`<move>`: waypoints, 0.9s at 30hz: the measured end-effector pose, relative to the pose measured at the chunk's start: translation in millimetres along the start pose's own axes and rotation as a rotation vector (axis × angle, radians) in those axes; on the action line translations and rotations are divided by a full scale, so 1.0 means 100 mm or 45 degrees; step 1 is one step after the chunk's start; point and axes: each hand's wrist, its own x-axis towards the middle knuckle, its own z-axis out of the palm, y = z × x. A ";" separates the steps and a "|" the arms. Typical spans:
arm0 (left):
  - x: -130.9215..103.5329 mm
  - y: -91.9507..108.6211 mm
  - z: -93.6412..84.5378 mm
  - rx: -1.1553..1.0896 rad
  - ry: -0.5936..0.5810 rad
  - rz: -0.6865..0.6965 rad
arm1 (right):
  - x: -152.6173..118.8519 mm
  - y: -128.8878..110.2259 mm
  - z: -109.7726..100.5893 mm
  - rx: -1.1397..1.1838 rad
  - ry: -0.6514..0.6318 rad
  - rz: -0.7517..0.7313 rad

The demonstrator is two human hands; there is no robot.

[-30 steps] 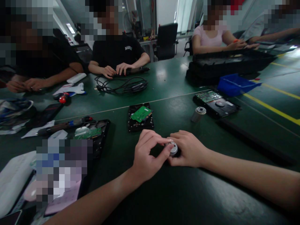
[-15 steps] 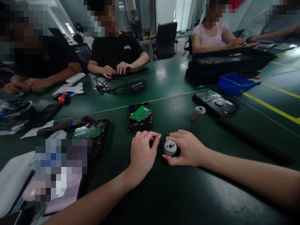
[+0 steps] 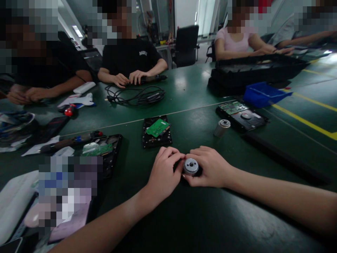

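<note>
A silver metal cylinder (image 3: 191, 167), like a small motor can with holes in its round top, stands upright on the green table. My right hand (image 3: 209, 166) is closed around it, thumb in front and fingers behind. Close against its left side is my left hand (image 3: 167, 168), thumb and index finger pinched together; whatever they may hold is hidden. The left fingertips meet the right fingers at the cylinder's edge. A second metal cylinder (image 3: 222, 128) stands farther back on the right. Beyond my left hand lies an opened hard drive (image 3: 147, 141) with a green circuit board (image 3: 158, 128) on it.
Another hard drive (image 3: 249, 119), a blue bin (image 3: 263, 95) and a long black strip (image 3: 284, 158) lie to the right. On the left are an electric screwdriver (image 3: 71, 141) and another opened drive (image 3: 116, 154). Coiled black cable (image 3: 137, 96) lies before a co-worker (image 3: 129, 56).
My left hand has moved right, bringing its pinched fingertips up against the cylinder and my right fingers. My right hand keeps its grip in the same place.
</note>
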 end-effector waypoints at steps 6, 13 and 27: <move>-0.01 -0.01 0.02 -0.040 0.011 0.048 | 0.00 -0.01 -0.01 -0.022 -0.011 0.014; -0.01 -0.01 0.00 -0.104 -0.015 0.031 | 0.00 -0.02 -0.02 -0.038 -0.048 0.040; -0.02 0.00 -0.02 -0.023 -0.026 -0.053 | 0.01 -0.02 -0.02 -0.019 -0.055 0.037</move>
